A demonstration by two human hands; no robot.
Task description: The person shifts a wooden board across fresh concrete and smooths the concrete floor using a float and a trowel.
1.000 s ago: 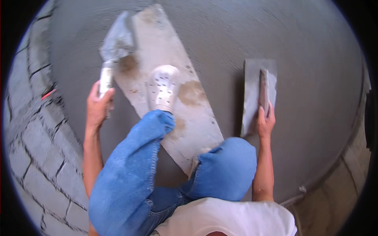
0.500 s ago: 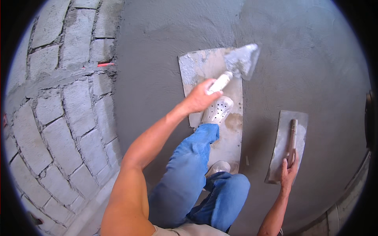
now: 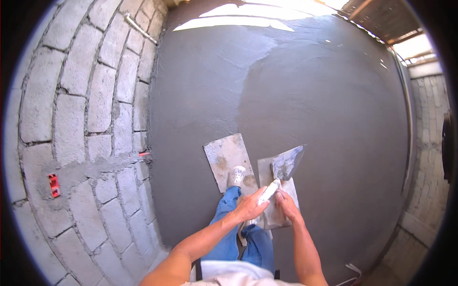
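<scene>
- A person seen from above kneels on a wide floor of wet, dark grey cement (image 3: 296, 95), smoothed to an even sheen.
- The left hand (image 3: 249, 206) is closed around the white handle of a pointed steel trowel (image 3: 285, 167); its grey, cement-smeared blade points up and to the right, lifted above the floor.
- The right hand (image 3: 286, 202) sits just beside the left, fingers curled down onto a flat rectangular steel float (image 3: 274, 217) that rests on the surface; whether it grips the float's handle cannot be told, since the hand covers it.
- A pale, cement-stained rectangular kneeling board (image 3: 224, 157) lies on the cement to the left of the float, with a white perforated clog (image 3: 236, 176) planted on it and blue denim trouser legs (image 3: 229, 229) trailing back toward the viewer.
- A grey concrete block wall (image 3: 81, 119) curves up the left side, with a small red marker (image 3: 54, 185) fixed on it.
- Risks, as a judgement: the trowel's point could dip and gouge the finished surface; weight shifting off the board could press a knee or foot into the soft cement; cement falling from the blade could leave lumps; leaning hard on the float could dent the surface beneath it.
- Count: two hands, one trowel, one float, one board, one shoe visible, one red marker.
</scene>
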